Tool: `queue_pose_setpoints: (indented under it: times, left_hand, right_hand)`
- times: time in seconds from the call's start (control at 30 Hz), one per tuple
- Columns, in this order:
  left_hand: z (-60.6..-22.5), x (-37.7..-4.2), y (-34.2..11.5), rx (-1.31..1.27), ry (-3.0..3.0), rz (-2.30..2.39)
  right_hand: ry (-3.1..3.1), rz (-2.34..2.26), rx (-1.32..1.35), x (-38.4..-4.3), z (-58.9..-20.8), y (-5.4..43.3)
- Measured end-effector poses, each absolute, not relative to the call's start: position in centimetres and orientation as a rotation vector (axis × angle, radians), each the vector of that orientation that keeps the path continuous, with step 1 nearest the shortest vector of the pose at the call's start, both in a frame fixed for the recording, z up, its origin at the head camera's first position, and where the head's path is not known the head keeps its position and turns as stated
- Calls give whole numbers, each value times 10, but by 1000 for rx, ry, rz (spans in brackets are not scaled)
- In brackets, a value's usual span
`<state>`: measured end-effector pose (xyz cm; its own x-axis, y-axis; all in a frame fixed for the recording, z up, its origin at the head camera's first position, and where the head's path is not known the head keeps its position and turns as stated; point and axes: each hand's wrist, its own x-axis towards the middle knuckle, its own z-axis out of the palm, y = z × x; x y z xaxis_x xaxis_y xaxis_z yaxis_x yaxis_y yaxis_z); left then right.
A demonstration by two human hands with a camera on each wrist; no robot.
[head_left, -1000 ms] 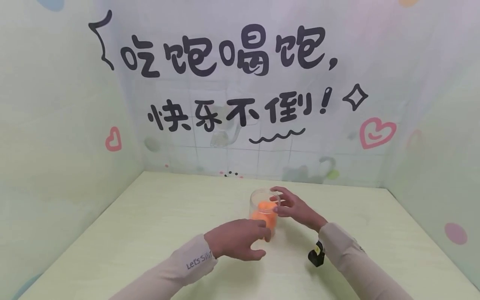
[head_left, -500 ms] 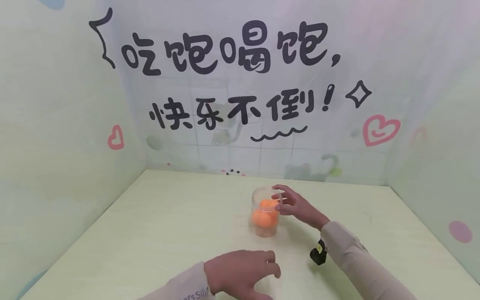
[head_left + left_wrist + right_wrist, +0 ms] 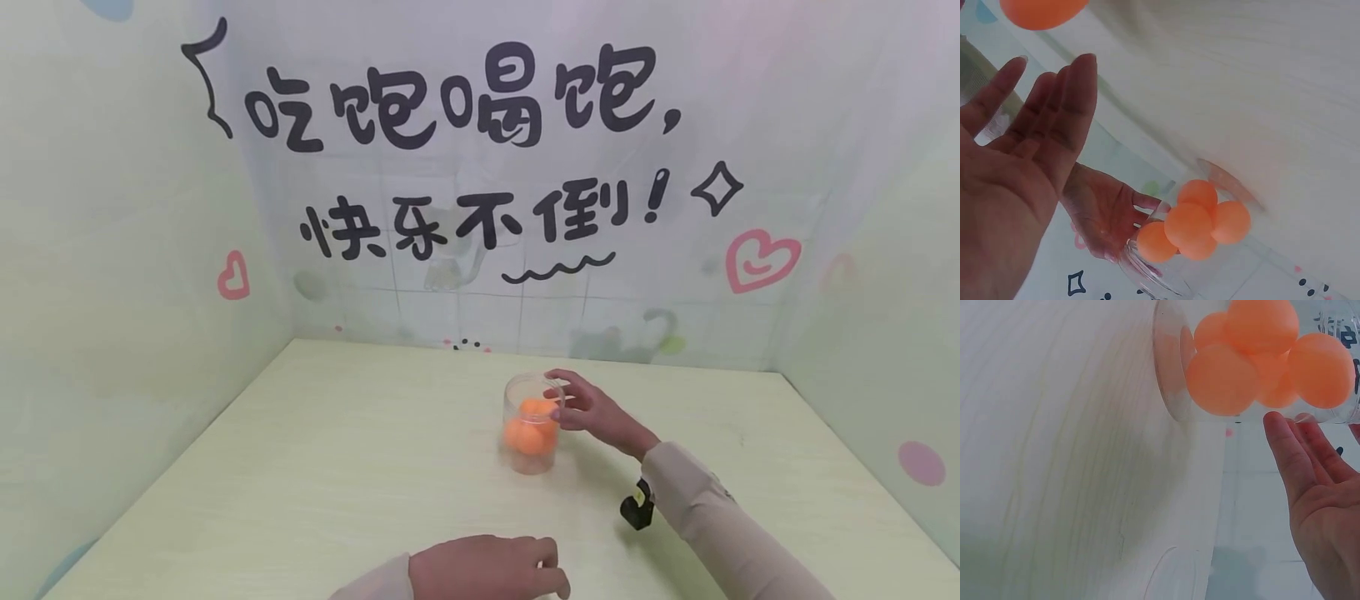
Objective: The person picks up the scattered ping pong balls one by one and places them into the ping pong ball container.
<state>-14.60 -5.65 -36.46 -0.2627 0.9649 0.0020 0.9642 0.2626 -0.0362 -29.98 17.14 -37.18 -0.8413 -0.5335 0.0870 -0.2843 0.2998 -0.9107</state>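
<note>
A clear plastic jar (image 3: pixel 517 462) stands upright on the table, holding several orange ping-pong balls (image 3: pixel 531 437). My right hand (image 3: pixel 596 417) holds it at the right side near the rim, fingers and thumb spread round the wall. The right wrist view shows the fingertips (image 3: pixel 1275 422) of that hand against the jar. At the bottom of the head view is my left hand (image 3: pixel 480 567), apart from the jar. Its palm and extended fingers (image 3: pixel 1079 94) show in the left wrist view. Another orange ball (image 3: pixel 1044 12), cut off by the frame, appears just beyond those fingertips.
The pale wooden table (image 3: pixel 360 433) is enclosed by printed walls on the left, back and right. A clear, round-edged piece (image 3: pixel 1172 578) lies at the bottom of the right wrist view. A black wrist camera (image 3: pixel 637 506) hangs under the right sleeve.
My left hand has drawn back from beside the jar toward the bottom edge of the head view. The right hand stays at the jar, which remains in place.
</note>
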Motion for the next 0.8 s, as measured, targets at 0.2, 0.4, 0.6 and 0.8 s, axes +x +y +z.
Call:
queue_pose_setpoints:
  times: [0.2,0.4,0.6,0.8]
  left_hand:
    - [-373,-146,-55,-1980,-2326,200]
    - [-378,-140,-51,-1747,-2929,-140]
    - [-382,-134,-45,-1379,-3279,-347]
    - [-382,-141,-51,-1863,-2821,73]
  right_hand:
    - [2331,-1555,-751,-300,-372,171]
    - [2335,-1557,-743,-300,-372,171]
    - [2325,-1556,-757,-300,-372,170]
    - [2353,-1525,-771,-300,-371,171]
